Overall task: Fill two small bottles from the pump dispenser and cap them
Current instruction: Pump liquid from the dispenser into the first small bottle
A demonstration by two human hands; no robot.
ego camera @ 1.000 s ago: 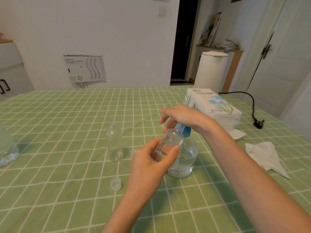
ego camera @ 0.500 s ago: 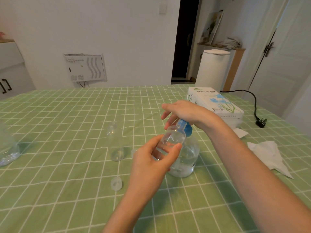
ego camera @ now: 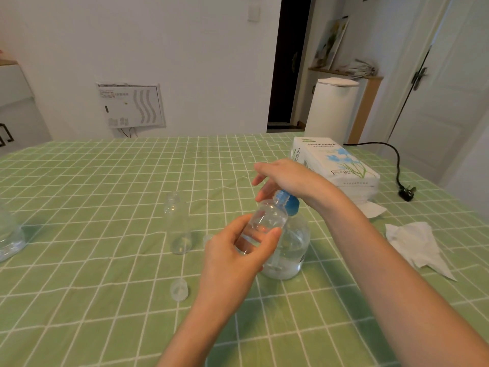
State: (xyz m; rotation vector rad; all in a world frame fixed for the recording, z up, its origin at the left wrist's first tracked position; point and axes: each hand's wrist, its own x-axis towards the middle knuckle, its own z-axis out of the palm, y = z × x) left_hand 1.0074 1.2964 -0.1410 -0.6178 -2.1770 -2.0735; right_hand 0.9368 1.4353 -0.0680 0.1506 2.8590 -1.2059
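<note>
The left hand [ego camera: 232,258] curled its grip round the small clear plastic bottle [ego camera: 268,221] at mid-body; it looked light, thin-walled and slippery. The right hand [ego camera: 288,176], loose-fingered and grasping nothing, pressed the heavier-looking blue-topped clear pump dispenser [ego camera: 291,250].

Two hands, the left hand [ego camera: 232,260] and the right hand [ego camera: 288,176], appear over one green-checked tabletop [ego camera: 92,181]. There are two small clear bottles, the held bottle [ego camera: 267,221] and the standing bottle [ego camera: 177,223]. One pump dispenser [ego camera: 291,247] carries one blue pump head [ego camera: 291,205]. Two small clear caps can be counted: the near cap [ego camera: 179,290] and the far cap [ego camera: 207,238], which is partly hidden. Also visible are one tissue pack [ego camera: 336,165] and two loose tissues, the crumpled tissue [ego camera: 418,247] and the flat tissue [ego camera: 373,210]. One large clear container [ego camera: 10,234], one power plug [ego camera: 406,193] and one white bin [ego camera: 333,109] complete the count.
</note>
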